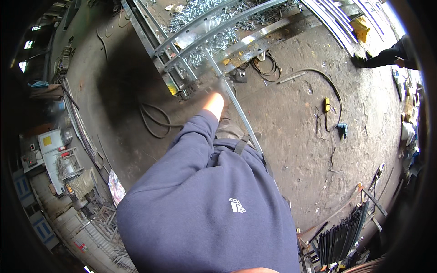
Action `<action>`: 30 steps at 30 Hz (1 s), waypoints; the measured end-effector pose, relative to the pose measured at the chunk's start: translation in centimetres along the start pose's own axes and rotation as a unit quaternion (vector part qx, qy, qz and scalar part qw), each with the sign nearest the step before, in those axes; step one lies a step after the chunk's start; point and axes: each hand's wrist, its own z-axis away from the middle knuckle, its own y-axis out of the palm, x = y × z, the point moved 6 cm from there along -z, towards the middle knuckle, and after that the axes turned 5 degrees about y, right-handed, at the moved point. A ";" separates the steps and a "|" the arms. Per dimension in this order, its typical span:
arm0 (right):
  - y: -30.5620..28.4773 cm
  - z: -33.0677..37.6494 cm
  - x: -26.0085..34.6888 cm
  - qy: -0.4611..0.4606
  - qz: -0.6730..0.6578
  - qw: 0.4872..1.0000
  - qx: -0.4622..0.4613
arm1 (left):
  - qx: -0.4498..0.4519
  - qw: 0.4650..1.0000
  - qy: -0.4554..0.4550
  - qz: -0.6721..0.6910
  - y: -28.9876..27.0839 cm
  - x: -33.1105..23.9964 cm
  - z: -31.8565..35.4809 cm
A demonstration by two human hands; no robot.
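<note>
Nearest: the wearer's navy fabric sweatshirt (pixel 200 195). The blurred left hand (pixel 221 85) meets a long, slim, silver metal bar (pixel 243 117), grip indeterminable; the right hand is out of view. The bar's far end overlaps the silver steel frame (pixel 146 43)'s near edge; swinging it could scatter loose silver fasteners (pixel 186 20). The dark looped cable (pixel 169 125) could trip feet.

A worn, blotchy grey-brown floor (pixel 314 141) stretches out, darkened by a broad shadow (pixel 129 68) toward ten o'clock. Small bright windows (pixel 27 44) show farther out there. Strong light glares at two o'clock; dark rods (pixel 339 236) crowd a metal frame (pixel 374 201) near four.
</note>
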 end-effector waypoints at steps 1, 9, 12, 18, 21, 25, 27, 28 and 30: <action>0.2 0.0 1.4 0.021 0.019 1.000 0.002 | 0.019 0.998 0.045 -0.037 0.6 -0.8 -0.8; 0.0 4.3 11.8 0.044 0.018 0.998 -0.050 | -0.022 0.992 0.089 -0.092 0.6 -4.1 -1.4; -0.1 5.5 13.1 0.035 0.023 0.997 -0.069 | -0.036 0.991 0.074 -0.103 0.1 -4.1 -1.8; 0.3 5.1 13.0 -0.007 0.059 0.991 -0.121 | -0.027 0.998 0.003 -0.061 -1.2 -4.4 -4.4; 1.5 0.1 11.3 0.042 0.024 0.996 -0.069 | 0.026 0.996 -0.074 -0.046 -1.2 -4.0 -4.6; 3.7 -9.5 9.0 0.106 -0.023 0.993 -0.040 | 0.037 0.987 -0.039 -0.148 -1.7 -5.2 -2.6; 3.8 -12.2 8.1 0.102 -0.049 0.994 0.000 | 0.004 0.976 -0.077 -0.204 -2.2 -5.7 -0.9; 4.1 -12.9 7.7 0.103 -0.057 0.993 0.031 | 0.037 0.966 -0.078 -0.245 -2.1 -6.0 0.2; 4.0 -12.9 6.7 0.150 -0.086 0.983 0.055 | 0.075 0.954 -0.078 -0.280 -2.3 -7.0 2.4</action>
